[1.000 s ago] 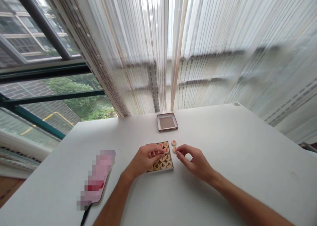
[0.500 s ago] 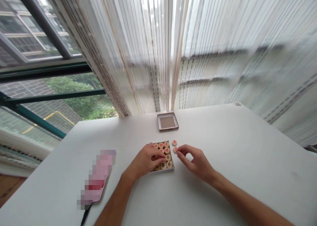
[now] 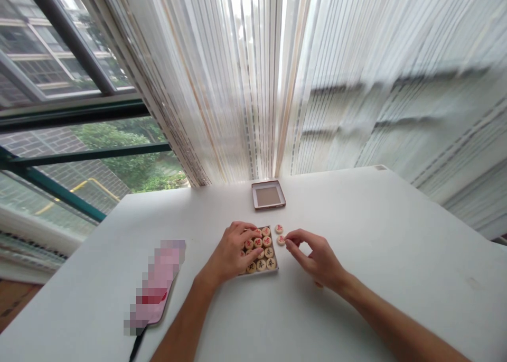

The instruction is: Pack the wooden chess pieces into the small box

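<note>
A small square box point(image 3: 273, 269) of round wooden chess pieces point(image 3: 264, 252) marked in red and black sits on the white table point(image 3: 380, 224). My left hand point(image 3: 228, 253) lies over the box's left part, fingers curled onto the pieces; whether it grips one is hidden. My right hand point(image 3: 317, 256) is just right of the box, thumb and forefinger pinched on a loose piece point(image 3: 281, 240) lying on the table. Another loose piece point(image 3: 279, 228) lies just beyond it.
The box's lid point(image 3: 268, 195) lies upturned farther back near the curtain point(image 3: 317, 76). A pink blurred object point(image 3: 156, 282) with a dark strap lies at the left. The window point(image 3: 67, 113) is beyond the table's left edge.
My left hand has slid back to the left over the box, uncovering more of the red-marked pieces. My right hand stays pinched on the loose piece.
</note>
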A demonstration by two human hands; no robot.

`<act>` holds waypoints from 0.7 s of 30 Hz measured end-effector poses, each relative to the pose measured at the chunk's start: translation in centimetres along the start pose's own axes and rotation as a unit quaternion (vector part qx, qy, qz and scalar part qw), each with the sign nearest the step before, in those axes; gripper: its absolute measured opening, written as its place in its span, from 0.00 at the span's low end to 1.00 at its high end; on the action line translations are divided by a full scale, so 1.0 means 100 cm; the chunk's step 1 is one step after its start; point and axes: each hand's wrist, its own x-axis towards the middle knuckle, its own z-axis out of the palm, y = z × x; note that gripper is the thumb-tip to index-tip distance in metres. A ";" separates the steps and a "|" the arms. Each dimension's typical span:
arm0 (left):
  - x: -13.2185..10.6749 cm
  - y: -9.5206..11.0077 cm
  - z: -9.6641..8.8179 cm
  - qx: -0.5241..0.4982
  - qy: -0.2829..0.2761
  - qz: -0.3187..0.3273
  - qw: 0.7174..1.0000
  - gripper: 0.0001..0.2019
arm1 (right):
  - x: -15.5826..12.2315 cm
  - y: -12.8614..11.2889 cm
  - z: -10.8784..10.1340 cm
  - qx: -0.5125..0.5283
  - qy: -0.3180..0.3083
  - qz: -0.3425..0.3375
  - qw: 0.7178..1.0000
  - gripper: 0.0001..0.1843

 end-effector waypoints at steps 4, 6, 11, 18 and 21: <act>0.001 -0.004 0.004 0.009 0.008 0.004 1.000 0.17 | 0.004 0.001 -0.007 -0.018 0.022 -0.001 1.000 0.10; 0.001 -0.005 0.004 0.001 0.024 0.001 1.000 0.17 | 0.006 0.002 -0.009 -0.025 0.030 0.000 0.999 0.10; 0.000 -0.004 0.003 -0.017 0.025 -0.005 1.000 0.17 | 0.008 0.004 -0.011 -0.032 0.042 0.002 0.999 0.10; -0.003 -0.011 0.005 -0.013 -0.001 -0.011 1.000 0.20 | 0.007 0.005 -0.009 -0.037 0.033 -0.008 0.999 0.11; -0.002 -0.014 0.003 -0.025 0.007 -0.018 1.000 0.18 | 0.008 0.005 -0.010 -0.041 0.036 -0.014 0.998 0.11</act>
